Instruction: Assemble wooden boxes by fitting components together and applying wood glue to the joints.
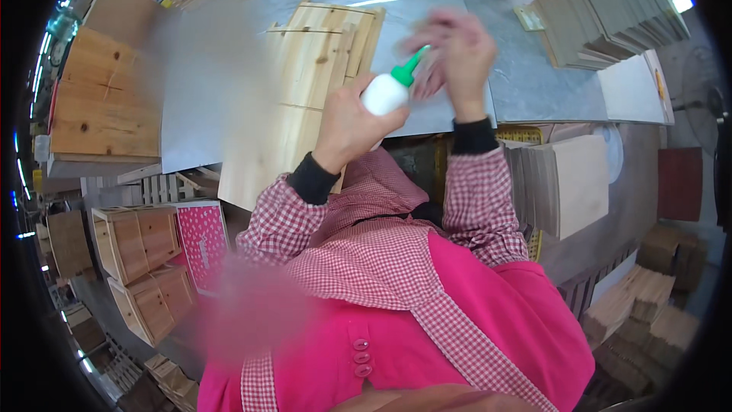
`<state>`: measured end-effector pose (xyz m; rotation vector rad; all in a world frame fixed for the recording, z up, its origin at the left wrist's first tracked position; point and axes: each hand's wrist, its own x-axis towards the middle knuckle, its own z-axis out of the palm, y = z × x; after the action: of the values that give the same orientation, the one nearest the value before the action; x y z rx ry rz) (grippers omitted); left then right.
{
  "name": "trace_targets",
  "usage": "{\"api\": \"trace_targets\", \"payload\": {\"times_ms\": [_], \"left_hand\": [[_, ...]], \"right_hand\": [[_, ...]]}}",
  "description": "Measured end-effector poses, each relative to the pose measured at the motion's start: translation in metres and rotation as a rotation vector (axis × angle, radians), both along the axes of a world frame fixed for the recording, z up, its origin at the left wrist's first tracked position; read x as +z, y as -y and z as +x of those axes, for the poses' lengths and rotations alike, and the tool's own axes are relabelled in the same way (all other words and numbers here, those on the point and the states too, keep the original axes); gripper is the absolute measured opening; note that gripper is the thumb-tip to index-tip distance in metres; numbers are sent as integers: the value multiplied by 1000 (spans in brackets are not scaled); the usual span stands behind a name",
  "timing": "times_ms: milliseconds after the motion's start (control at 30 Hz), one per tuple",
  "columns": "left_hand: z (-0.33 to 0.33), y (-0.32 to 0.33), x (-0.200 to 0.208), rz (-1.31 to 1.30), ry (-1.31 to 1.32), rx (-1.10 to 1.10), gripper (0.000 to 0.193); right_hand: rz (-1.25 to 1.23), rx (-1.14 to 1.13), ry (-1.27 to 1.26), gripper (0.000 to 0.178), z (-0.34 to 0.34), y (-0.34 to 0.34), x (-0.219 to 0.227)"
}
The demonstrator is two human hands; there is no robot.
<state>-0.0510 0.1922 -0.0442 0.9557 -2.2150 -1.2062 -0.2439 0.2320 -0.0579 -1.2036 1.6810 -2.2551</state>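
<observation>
The left hand (347,126) is raised from a checked sleeve, its grip clamped around the round white body of a glue bottle (386,93). The bottle is held above the near edge of the grey tabletop (213,84), its long axis tilted, with the green nozzle (408,69) pointed toward two o'clock. The right hand (457,49) is lifted at the nozzle's tip and is blurred; whether its grip is apart or together cannot be told. Pale wooden boards (320,53), flat and knotty, are laid at eleven o'clock of the bottle. A stack of thin grey sheets (610,15) is seen at two o'clock. Small wooden boxes (141,259) are stood at eight o'clock, below the tabletop.
</observation>
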Motion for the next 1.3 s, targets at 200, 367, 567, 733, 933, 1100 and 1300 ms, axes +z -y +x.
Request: {"api": "trace_targets", "payload": {"times_ms": [200, 367, 567, 733, 933, 1100, 1300], "left_hand": [[16, -3, 2, 511, -227, -62, 43], [16, -5, 11, 971, -598, -7, 44], [20, -2, 15, 870, -885, 84, 46], [47, -1, 17, 905, -946, 149, 47], [61, -6, 14, 949, -974, 261, 48], [58, -7, 13, 973, -951, 232, 48], [74, -9, 14, 924, -959, 260, 49]], "right_hand": [[216, -566, -174, 25, -97, -64, -5], [933, -830, -677, 21, -84, -76, -25], [415, 94, -34, 39, 36, -52, -17], [544, -788, -841, 36, -31, -34, -49], [858, -518, -625, 27, -68, -30, -80], [457, -344, -990, 18, -30, 8, -108], [637, -404, -870, 25, -78, 8, -83]]}}
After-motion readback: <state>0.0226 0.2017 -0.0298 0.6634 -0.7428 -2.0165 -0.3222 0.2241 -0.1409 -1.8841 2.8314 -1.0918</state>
